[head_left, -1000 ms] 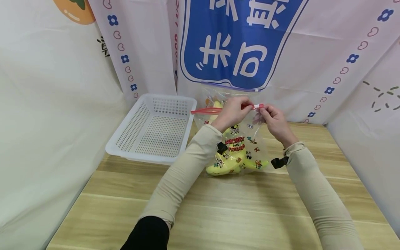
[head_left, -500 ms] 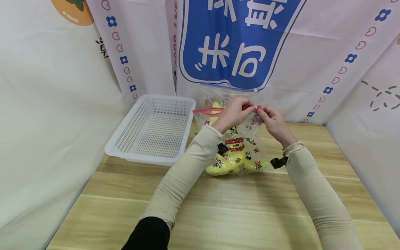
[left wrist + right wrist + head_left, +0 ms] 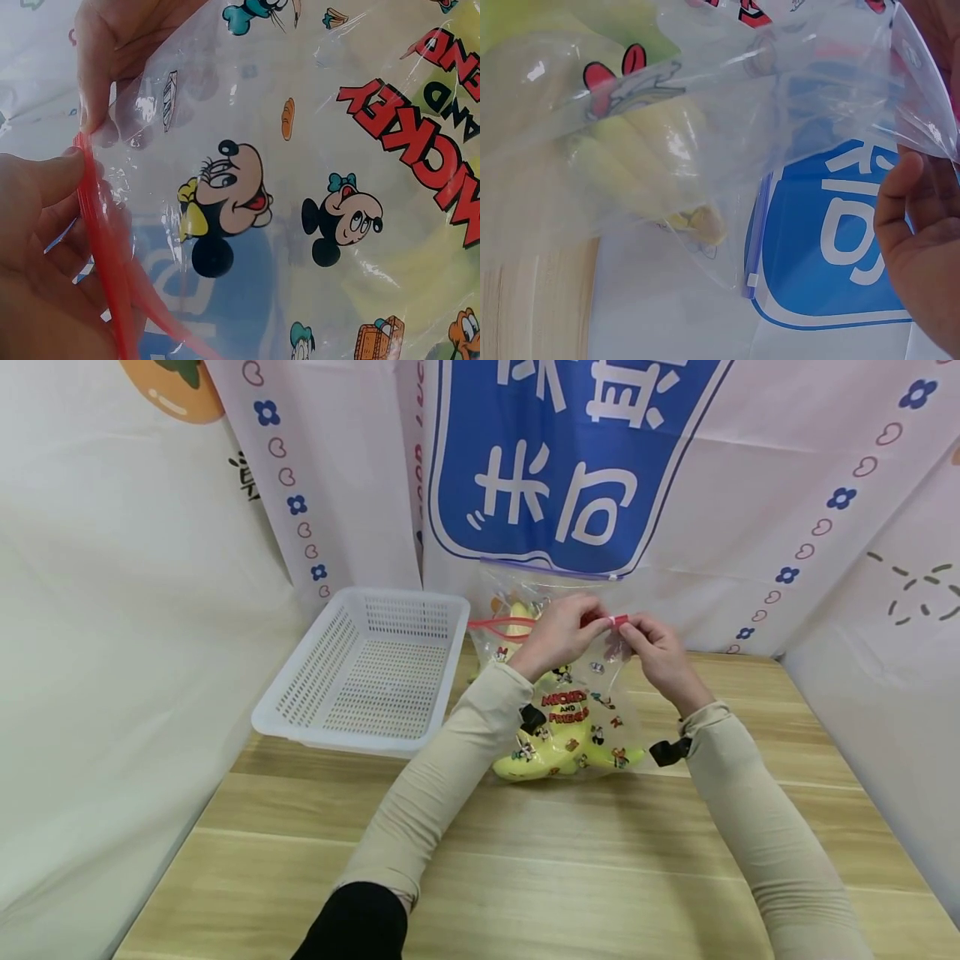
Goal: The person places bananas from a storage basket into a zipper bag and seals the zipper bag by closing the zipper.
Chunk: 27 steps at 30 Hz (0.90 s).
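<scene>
A clear zip bag (image 3: 551, 677) printed with cartoon figures stands on the table, with banana-shaped yellow fruit (image 3: 543, 756) inside it. My left hand (image 3: 562, 631) pinches the bag's red zip strip (image 3: 501, 625) between thumb and fingers near its right end. Just to the right, my right hand (image 3: 662, 656) pinches the strip's end corner. In the left wrist view the red strip (image 3: 105, 247) is gapped below my left hand (image 3: 37, 240). My right hand (image 3: 930, 232) shows at the edge of the right wrist view, its fingertips partly hidden behind the film.
Behind stands another clear bag with a purple zip strip (image 3: 551, 568), yellow fruit showing in it. A white perforated basket (image 3: 360, 739) stands to the left on the wooden table (image 3: 525, 868). A printed cloth (image 3: 750, 485) hangs at the back.
The red strip's left end has shifted slightly right. Its right end has drawn a little back and down between the fingers, and less of the white piece there shows. Both hands keep their pinch.
</scene>
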Tool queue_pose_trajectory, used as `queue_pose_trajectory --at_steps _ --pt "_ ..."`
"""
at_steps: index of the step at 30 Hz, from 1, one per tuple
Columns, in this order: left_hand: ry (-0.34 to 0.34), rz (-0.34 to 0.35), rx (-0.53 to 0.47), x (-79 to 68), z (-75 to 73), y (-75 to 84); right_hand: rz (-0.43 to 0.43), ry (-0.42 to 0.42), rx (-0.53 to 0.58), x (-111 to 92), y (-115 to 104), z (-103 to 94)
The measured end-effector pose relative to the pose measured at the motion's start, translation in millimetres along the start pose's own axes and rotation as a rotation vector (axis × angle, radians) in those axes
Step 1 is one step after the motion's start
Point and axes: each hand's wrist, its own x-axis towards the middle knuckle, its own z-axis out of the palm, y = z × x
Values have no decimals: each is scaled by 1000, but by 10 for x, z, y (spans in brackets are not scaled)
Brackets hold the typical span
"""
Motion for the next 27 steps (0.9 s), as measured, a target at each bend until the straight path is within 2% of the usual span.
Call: queue_pose_trajectory --at_steps 7,27 --pt "12 23 8 -9 -6 -23 18 16 -8 -16 4 -33" --pt "-4 0 22 -81 -72 -188 2 38 81 -41 8 -78"
